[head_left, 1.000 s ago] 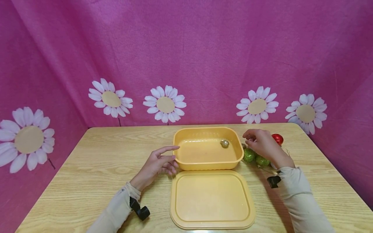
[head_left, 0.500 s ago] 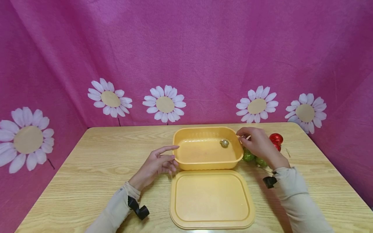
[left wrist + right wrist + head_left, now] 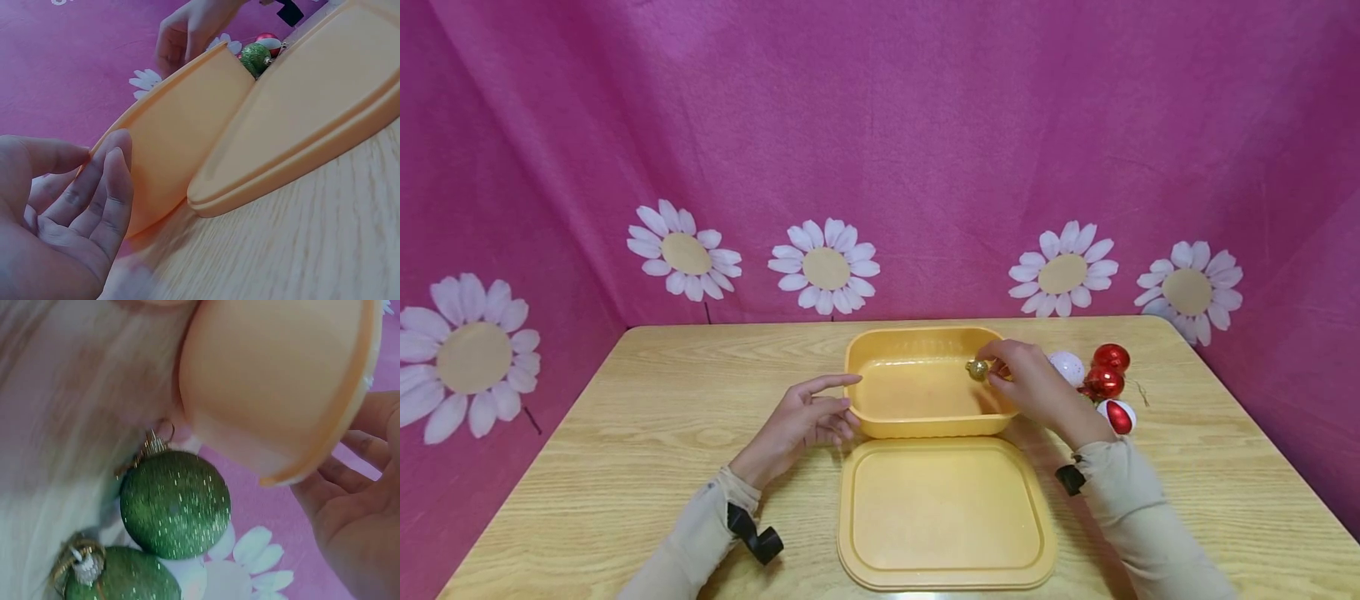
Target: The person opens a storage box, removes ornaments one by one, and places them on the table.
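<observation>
1. The left hand (image 3: 801,425) lay relaxed on the table (image 3: 625,433), fingers straight, fingertips just beside the left wall of the one yellow tub (image 3: 880,417); it held nothing.
2. One flat yellow lid (image 3: 943,512) lay in front of the tub.
3. One gold bauble (image 3: 977,369) sat inside the tub.
4. The right hand (image 3: 1033,390) reached over the tub's right rim; whether its fingers pinched anything could not be told.
5. Two green baubles (image 3: 175,503) sat beside the tub.
6. Two red baubles (image 3: 1105,371), one white bauble (image 3: 1067,365) and one red-and-white bauble (image 3: 1118,416) lay further right.
</observation>
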A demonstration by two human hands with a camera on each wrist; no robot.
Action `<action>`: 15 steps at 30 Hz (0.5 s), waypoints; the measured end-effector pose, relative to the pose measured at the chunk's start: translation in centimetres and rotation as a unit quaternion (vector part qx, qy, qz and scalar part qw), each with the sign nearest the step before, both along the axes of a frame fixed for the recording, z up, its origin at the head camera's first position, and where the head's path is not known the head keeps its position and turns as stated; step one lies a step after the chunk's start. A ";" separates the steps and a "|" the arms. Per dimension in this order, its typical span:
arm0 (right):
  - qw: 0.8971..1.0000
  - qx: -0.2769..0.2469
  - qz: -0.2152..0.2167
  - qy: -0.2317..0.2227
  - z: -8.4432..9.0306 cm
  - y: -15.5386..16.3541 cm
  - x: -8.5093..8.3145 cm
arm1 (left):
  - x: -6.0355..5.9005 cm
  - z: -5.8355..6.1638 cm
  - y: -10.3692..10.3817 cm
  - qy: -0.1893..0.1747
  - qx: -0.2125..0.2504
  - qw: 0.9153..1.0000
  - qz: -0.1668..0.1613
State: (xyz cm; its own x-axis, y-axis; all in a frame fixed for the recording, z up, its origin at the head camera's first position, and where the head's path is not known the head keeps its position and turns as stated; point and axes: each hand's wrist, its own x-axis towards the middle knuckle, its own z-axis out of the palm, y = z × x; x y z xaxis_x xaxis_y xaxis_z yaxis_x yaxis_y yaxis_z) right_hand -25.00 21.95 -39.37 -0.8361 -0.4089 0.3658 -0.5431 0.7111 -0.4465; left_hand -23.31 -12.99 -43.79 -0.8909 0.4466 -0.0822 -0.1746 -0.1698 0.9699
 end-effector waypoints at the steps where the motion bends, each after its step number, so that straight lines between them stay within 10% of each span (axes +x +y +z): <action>1: 1.000 0.001 -0.001 0.001 -0.1 -0.2 0.0 | 0.0 0.1 0.0 -0.001 0.000 1.000 0.001; 15: 0.994 0.099 -0.049 0.014 -1.4 -2.9 1.1 | -0.2 0.3 -0.5 0.007 -0.015 1.000 0.002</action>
State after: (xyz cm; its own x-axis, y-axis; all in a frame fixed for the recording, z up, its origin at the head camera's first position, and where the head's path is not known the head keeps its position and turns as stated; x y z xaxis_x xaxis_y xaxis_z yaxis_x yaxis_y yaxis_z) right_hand -23.95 19.00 -40.73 -0.8658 -0.3926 0.3103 -0.4777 0.8330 -0.2790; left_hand -23.50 -13.48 -43.47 -0.8934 0.4413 -0.0835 -0.1613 -0.1417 0.9767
